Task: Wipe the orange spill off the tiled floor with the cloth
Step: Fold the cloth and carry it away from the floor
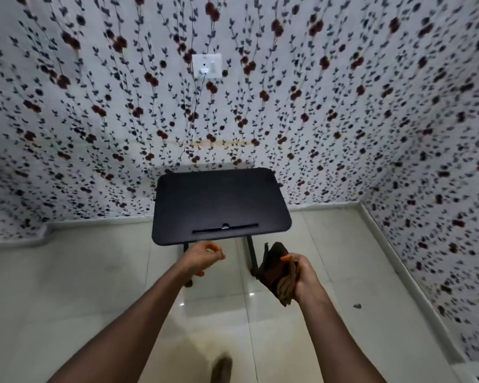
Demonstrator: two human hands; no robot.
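My right hand (302, 275) grips a bunched dark brown and tan cloth (277, 272), held in the air above the pale tiled floor (94, 286), just right of the table's front edge. My left hand (202, 257) hangs in front of the table with its fingers loosely curled and nothing in it. No orange spill shows on the tiles in view. A faint yellowish tinge lies on the floor near the bottom centre, too blurred to identify.
A small black folding table (221, 203) stands against the flowered wall, its legs (251, 255) reaching the floor between my hands. A wall socket (207, 65) sits above it. A small dark speck (357, 306) lies on the tiles at right. My foot (221, 369) shows at the bottom.
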